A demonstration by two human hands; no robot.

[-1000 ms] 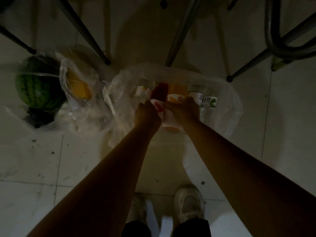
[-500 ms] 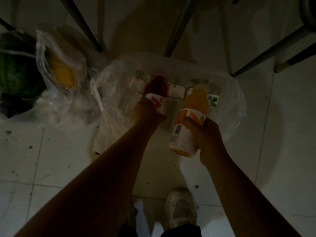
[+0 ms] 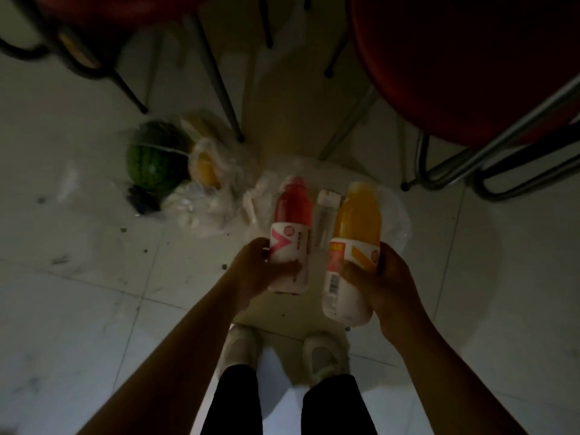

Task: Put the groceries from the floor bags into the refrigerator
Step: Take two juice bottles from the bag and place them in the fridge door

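The left hand (image 3: 263,271) is curling round the white-labelled lower half of a red bottle (image 3: 291,233), thumb lying across the label, holding it clear of the floor (image 3: 78,309) near the middle of the view. The right hand (image 3: 383,284) is wrapping round the lower half of an orange bottle (image 3: 354,246), which is sitting just at 3 o'clock of the red one and apart from it. Both bottles are pointing their caps toward 12 o'clock, tilted away from the person.

Between the two, lower down, a clear bottle (image 3: 326,215) is standing in a clear bag (image 3: 395,221) on the floor, its label too blurred to read. At 10 o'clock from the hands a watermelon (image 3: 150,164) is lying in another plastic bag, and just at 3 o'clock of it a second bag (image 3: 204,199) is holding something yellow (image 3: 207,164), too dim to name.

Chair legs (image 3: 219,89) and a red seat (image 3: 455,58) are filling the 12 to 2 o'clock edge. Two pale shoes (image 3: 320,356) are showing at 6 o'clock below dark trouser legs.
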